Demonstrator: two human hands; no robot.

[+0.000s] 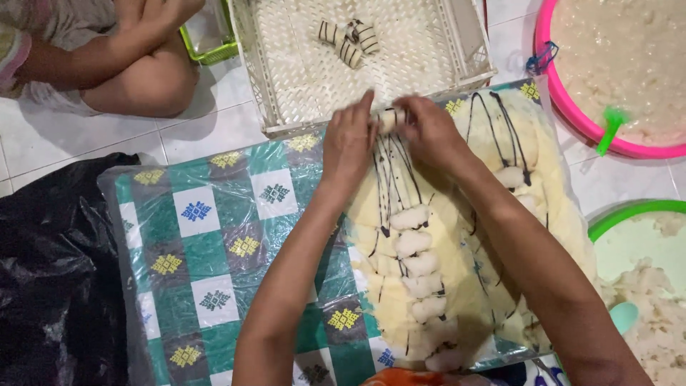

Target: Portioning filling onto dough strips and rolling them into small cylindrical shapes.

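Far left: black plastic bag [53,279] lies crumpled on the tiled floor [207,132].
Upper left: another person's folded arms and knee [136,68], just beside a small green container [209,43].
Mat: green-and-white checked sheet [207,243] under clear plastic, spread on the floor.
Basket: white woven tray [300,78] sits at the top edge of the mat; three striped rolled pieces [350,39] lie together near its far side.
Left hand [348,143]: fingers curled and pinching the left end of a small roll of dough [389,118], at the mat's top edge, just in front of the basket.
Right hand [429,132]: fingers bent, pinching the right end of the same roll.
Dough sheet [457,236]: pale yellow, streaked with dark lines, flat on the mat beneath both forearms.
Filling row: white lumps [418,264] in a line down the sheet's middle, touching it.
Upper right: pink basin [572,107] of pale batter, green utensil [611,129] on its rim.
Lower right: green-rimmed bowl [629,214] holding white mash.
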